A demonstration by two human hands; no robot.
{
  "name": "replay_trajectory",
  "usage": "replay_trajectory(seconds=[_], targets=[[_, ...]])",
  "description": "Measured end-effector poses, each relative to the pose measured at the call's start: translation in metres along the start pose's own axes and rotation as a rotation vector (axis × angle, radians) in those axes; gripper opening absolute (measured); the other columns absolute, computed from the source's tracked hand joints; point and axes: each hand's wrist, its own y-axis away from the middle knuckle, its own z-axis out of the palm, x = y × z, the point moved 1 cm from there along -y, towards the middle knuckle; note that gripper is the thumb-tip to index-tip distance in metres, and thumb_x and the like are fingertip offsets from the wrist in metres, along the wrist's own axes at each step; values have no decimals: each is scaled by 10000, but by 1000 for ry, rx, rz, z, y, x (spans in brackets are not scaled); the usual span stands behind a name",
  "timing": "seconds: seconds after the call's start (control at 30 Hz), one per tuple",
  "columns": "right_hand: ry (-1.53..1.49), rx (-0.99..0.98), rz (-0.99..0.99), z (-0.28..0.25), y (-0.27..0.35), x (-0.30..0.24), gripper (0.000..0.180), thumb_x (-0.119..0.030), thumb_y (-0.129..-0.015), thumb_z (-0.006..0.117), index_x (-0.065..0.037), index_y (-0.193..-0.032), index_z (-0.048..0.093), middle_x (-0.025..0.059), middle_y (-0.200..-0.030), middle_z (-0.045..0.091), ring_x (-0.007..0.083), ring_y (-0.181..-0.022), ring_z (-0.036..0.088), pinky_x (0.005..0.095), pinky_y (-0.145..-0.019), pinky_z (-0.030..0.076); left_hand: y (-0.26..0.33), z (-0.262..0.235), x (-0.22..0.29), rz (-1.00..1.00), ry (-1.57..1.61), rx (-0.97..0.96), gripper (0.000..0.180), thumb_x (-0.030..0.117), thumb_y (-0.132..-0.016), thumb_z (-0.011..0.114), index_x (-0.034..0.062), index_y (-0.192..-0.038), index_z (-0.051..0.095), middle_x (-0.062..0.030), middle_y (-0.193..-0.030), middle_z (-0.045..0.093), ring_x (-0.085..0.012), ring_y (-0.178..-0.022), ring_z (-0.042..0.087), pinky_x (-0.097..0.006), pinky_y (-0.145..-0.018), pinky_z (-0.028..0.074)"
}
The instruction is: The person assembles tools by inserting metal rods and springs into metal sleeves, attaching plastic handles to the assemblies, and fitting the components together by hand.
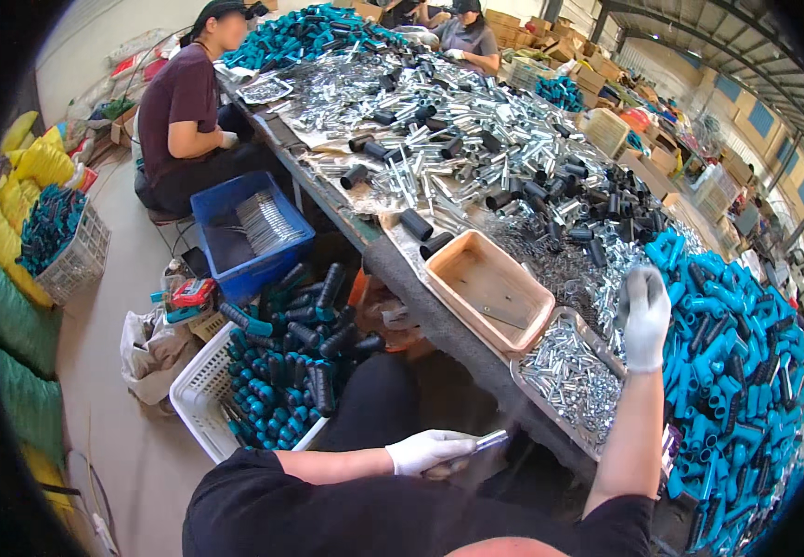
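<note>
My left hand (432,453), in a white glove, is closed around a short shiny metal tube (490,440) low in front of my body. The tube's end sticks out past the fingers. My right hand (645,320), also gloved in white, is over the table with its fingers bent together; whatever they hold is hidden. Beside it on the right lies a heap of teal and black plastic handles (722,371). To its left are loose small metal parts (611,297) and a tray of small silver pins (564,371).
A mostly bare beige plastic bin (490,290) sits at the table edge. Metal tubes and black sleeves (439,158) cover the table beyond. Below left stand a white crate (200,395) of black-and-teal handles and a blue bin (253,278). A co-worker (179,121) sits at the far left.
</note>
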Motion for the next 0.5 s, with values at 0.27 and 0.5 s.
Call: replay_trajectory(seconds=[0.27,0.5], targets=[[379,-356,46,-13,159,7,76,-47,-849,628,22,-822,611,65,-679,618,105,-601,555,264,-585,459,6,6,-1,25,-176,-69,519,331,-966,514,84,-1412,417,36,-736,491,-23,-521,378,-185,-436,289],[131,-335,520,-14,218,28,108,-70,-884,578,18,-821,586,53,-640,590,97,-547,553,236,-515,439,4,18,-15,67,-294,-151,477,386,-946,547,33,-1267,567,17,-763,524,-70,-663,446,-227,-603,361]])
